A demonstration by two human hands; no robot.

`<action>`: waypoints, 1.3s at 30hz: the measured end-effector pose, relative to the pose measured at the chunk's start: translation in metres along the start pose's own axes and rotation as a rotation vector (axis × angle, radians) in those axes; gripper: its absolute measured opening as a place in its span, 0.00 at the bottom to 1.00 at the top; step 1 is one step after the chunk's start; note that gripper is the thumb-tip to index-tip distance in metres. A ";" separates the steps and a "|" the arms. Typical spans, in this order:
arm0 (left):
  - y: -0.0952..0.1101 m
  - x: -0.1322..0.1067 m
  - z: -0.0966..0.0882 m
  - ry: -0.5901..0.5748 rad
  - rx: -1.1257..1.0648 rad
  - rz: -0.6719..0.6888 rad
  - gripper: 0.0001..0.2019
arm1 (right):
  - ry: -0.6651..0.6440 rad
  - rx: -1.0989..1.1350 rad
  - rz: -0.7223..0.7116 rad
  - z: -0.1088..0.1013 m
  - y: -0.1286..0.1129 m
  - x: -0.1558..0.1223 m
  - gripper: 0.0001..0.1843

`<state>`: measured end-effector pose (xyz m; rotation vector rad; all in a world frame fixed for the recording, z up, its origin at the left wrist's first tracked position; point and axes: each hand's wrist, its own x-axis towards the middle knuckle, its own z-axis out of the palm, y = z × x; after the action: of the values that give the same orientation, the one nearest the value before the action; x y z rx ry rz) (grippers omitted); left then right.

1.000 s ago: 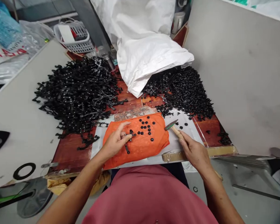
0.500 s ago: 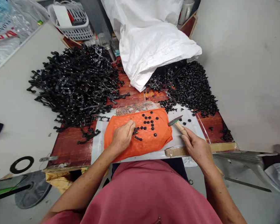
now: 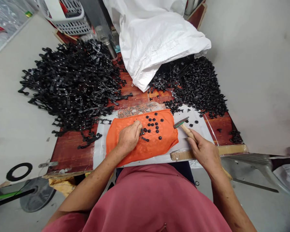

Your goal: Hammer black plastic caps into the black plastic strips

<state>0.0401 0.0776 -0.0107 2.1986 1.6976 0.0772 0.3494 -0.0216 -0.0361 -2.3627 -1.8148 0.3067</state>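
My left hand (image 3: 128,137) rests on an orange cloth (image 3: 145,146), its fingers pinched on a small black plastic strap piece (image 3: 143,138) beside several loose black round caps (image 3: 153,123). My right hand (image 3: 204,152) is wrapped round the wooden handle of a small hammer (image 3: 182,123), whose metal head hovers just off the cloth's right edge. The cloth lies on a white sheet (image 3: 100,146) on a red-brown wooden table (image 3: 71,151).
A large heap of black plastic straps (image 3: 70,83) fills the table's left, a heap of black caps (image 3: 198,87) its right. A white woven sack (image 3: 157,42) lies between them at the back. A white basket (image 3: 65,17) stands far left. Grey walls flank the table.
My left hand has slid a little to the right on the cloth and closed over the strap piece. The hammer has stayed beside the cloth. The camera has tilted down slightly.
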 end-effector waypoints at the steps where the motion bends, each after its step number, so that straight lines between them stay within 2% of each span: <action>1: 0.000 0.000 0.001 -0.002 0.000 0.004 0.14 | -0.001 0.002 -0.001 0.000 0.000 0.000 0.27; 9: -0.004 -0.001 0.002 0.052 -0.087 0.029 0.14 | -0.011 0.001 0.009 -0.001 -0.001 0.000 0.26; 13: 0.000 0.000 0.001 -0.002 -0.024 0.012 0.15 | -0.007 0.005 0.009 -0.001 -0.002 0.000 0.26; 19: 0.004 0.001 0.002 -0.011 0.070 -0.041 0.15 | -0.012 0.018 0.017 -0.001 -0.002 0.000 0.26; 23: 0.003 0.002 0.003 -0.018 0.112 -0.048 0.15 | 0.023 0.169 0.030 -0.007 -0.003 -0.005 0.26; 27: 0.004 0.003 0.003 -0.016 0.131 -0.049 0.16 | 0.130 0.288 -0.118 -0.023 -0.019 -0.012 0.25; 33: 0.004 0.004 0.006 -0.026 0.144 -0.109 0.16 | 0.036 0.257 -0.450 -0.039 -0.063 -0.011 0.25; 36: 0.004 0.003 0.007 -0.026 0.120 -0.110 0.16 | 0.084 0.273 -0.504 -0.035 -0.080 -0.008 0.25; 39: 0.005 0.004 0.004 -0.040 0.123 -0.125 0.17 | 0.073 0.122 -0.517 -0.028 -0.090 -0.006 0.25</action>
<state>0.0472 0.0788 -0.0137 2.1577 1.8577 -0.1050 0.2704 -0.0039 0.0135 -1.7186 -2.2064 0.2498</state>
